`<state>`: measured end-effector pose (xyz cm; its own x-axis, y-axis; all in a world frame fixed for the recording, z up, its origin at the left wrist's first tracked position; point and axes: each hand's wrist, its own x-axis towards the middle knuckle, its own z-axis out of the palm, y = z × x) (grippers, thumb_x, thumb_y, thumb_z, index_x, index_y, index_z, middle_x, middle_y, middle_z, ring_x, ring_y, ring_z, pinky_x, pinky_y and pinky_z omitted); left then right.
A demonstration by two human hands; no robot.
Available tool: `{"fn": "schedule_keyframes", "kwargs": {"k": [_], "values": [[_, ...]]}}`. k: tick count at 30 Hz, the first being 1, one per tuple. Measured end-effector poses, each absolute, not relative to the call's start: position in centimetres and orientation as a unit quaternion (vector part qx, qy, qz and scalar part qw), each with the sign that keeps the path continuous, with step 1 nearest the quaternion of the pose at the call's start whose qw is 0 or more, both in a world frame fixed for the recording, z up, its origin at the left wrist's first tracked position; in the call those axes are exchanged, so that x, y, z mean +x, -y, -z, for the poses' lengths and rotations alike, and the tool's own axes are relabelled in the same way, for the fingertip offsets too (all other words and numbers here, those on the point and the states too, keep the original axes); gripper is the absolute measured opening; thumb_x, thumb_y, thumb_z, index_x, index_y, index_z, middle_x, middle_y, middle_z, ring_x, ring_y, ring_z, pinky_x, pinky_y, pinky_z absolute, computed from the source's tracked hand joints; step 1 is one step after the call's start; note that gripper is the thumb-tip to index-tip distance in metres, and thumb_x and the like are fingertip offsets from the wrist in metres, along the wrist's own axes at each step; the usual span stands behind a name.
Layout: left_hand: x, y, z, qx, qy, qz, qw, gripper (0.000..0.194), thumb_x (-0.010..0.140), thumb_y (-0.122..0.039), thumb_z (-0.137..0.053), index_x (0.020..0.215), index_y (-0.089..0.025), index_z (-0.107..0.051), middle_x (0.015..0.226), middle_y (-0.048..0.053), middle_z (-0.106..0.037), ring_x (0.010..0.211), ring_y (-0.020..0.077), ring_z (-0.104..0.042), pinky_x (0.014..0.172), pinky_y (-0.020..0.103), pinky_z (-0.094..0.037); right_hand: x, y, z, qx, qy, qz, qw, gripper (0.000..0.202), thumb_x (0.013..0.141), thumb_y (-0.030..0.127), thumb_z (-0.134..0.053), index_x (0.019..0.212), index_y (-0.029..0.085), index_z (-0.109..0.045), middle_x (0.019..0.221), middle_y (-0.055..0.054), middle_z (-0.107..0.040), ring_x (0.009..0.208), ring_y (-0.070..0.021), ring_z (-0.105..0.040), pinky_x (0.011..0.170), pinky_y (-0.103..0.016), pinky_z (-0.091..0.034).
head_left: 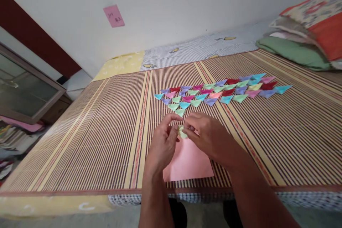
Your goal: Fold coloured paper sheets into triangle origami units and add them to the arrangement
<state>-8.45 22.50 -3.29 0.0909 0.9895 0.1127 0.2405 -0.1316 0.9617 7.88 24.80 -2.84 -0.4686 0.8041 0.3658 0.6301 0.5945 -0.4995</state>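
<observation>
Between my two hands is a small pale yellow-green folded paper point(182, 132), pinched at both sides. My left hand point(163, 141) grips its left edge with thumb and fingers. My right hand point(207, 131) has its fingertips closed on the right edge. Beneath them lies a pink sheet of paper point(189, 164), its far part covered by the hands. Just beyond my fingers, several folded paper triangles point(205, 91) in green, blue, purple, red and pink are laid out in staggered rows, the nearest a light green triangle point(180, 112).
A striped bamboo mat point(107, 131) covers the bed. Stacked pillows point(301, 46) rest at the far right. A pink note point(114, 16) is stuck on the wall. At the left stand a glass-doored cabinet point(26, 82) and a pile of books point(13, 137).
</observation>
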Motion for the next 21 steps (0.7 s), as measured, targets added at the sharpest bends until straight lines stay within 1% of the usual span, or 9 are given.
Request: {"fn": "schedule_keyframes", "kwargs": {"k": [2,4,6,8,11,13,17,19,21], "values": [[-8.3,-22.4,3.3,0.629,-0.509,-0.435,0.396,0.018,0.099,-0.018,-0.045,0.100,-0.023,-0.063,0.105,0.003,-0.065,0.074,0.0131,-0.057,0.066,0.029,-0.050,7.9,-24.8,2.9,-0.431,0.842,-0.144,0.291,0.026,0.095,0.011,-0.056,0.071,0.019,-0.048,0.075,-0.001,-0.051,0.074,-0.0174,-0.050,0.066,-0.030,-0.033],[-8.3,-22.4,3.3,0.643,-0.521,-0.424,0.368,0.020,0.097,-0.014,-0.044,0.090,-0.022,-0.061,0.094,0.002,-0.064,0.076,0.0145,-0.058,0.068,0.029,-0.048,7.9,-24.8,3.0,-0.440,0.836,-0.144,0.296,0.029,0.096,0.014,-0.057,0.070,0.019,-0.046,0.074,0.000,-0.051,0.072,-0.0169,-0.050,0.065,-0.029,-0.032],[-8.1,-22.4,3.3,0.659,-0.542,-0.397,0.338,0.020,0.095,-0.011,-0.046,0.084,-0.022,-0.059,0.084,0.001,-0.062,0.074,0.0149,-0.057,0.066,0.030,-0.046,7.9,-24.9,3.1,-0.447,0.830,-0.149,0.299,0.030,0.095,0.015,-0.059,0.069,0.020,-0.045,0.073,0.000,-0.050,0.071,-0.0164,-0.049,0.064,-0.029,-0.032],[-8.0,-22.3,3.1,0.683,-0.553,-0.365,0.308,0.018,0.091,-0.008,-0.050,0.083,-0.021,-0.059,0.084,0.000,-0.062,0.073,0.0149,-0.057,0.066,0.030,-0.045,8.0,-24.9,3.2,-0.450,0.829,-0.150,0.298,0.029,0.094,0.015,-0.060,0.069,0.020,-0.045,0.074,0.000,-0.050,0.071,-0.0163,-0.049,0.064,-0.029,-0.031],[-7.7,-22.3,2.9,0.717,-0.554,-0.336,0.258,0.016,0.088,-0.006,-0.055,0.082,-0.020,-0.059,0.089,0.001,-0.064,0.077,0.0160,-0.058,0.069,0.031,-0.045,8.1,-25.1,3.4,-0.449,0.829,-0.148,0.299,0.028,0.092,0.013,-0.060,0.069,0.019,-0.046,0.074,0.000,-0.050,0.072,-0.0162,-0.049,0.064,-0.029,-0.031],[-7.5,-22.3,2.9,0.725,-0.558,-0.325,0.240,0.017,0.088,-0.006,-0.054,0.079,-0.020,-0.059,0.084,0.001,-0.063,0.075,0.0161,-0.057,0.067,0.031,-0.043,8.1,-25.2,3.5,-0.451,0.826,-0.149,0.303,0.027,0.090,0.011,-0.060,0.069,0.020,-0.046,0.073,0.001,-0.049,0.072,-0.0163,-0.049,0.064,-0.029,-0.032],[-7.4,-22.4,3.5,0.692,-0.571,-0.339,0.282,0.020,0.088,-0.008,-0.054,0.073,-0.020,-0.056,0.066,-0.003,-0.055,0.061,0.0136,-0.050,0.057,0.028,-0.037,8.1,-25.2,3.2,-0.454,0.816,-0.165,0.317,0.025,0.086,0.009,-0.062,0.069,0.020,-0.048,0.073,0.001,-0.051,0.072,-0.0165,-0.051,0.064,-0.029,-0.033],[-7.3,-22.5,3.8,0.661,-0.573,-0.371,0.313,0.020,0.087,-0.008,-0.055,0.072,-0.021,-0.056,0.062,-0.004,-0.053,0.057,0.0123,-0.048,0.053,0.026,-0.034,8.1,-25.1,2.9,-0.460,0.799,-0.187,0.340,0.018,0.083,0.009,-0.064,0.075,0.020,-0.052,0.077,0.001,-0.055,0.072,-0.0161,-0.052,0.063,-0.028,-0.035],[-7.2,-22.6,4.0,0.621,-0.568,-0.418,0.342,0.017,0.087,-0.010,-0.056,0.074,-0.020,-0.057,0.063,-0.004,-0.055,0.056,0.0116,-0.051,0.053,0.025,-0.035,7.9,-25.0,2.6,-0.471,0.776,-0.197,0.370,0.014,0.080,0.009,-0.065,0.085,0.020,-0.057,0.083,0.000,-0.058,0.073,-0.0166,-0.054,0.064,-0.029,-0.039]]}}
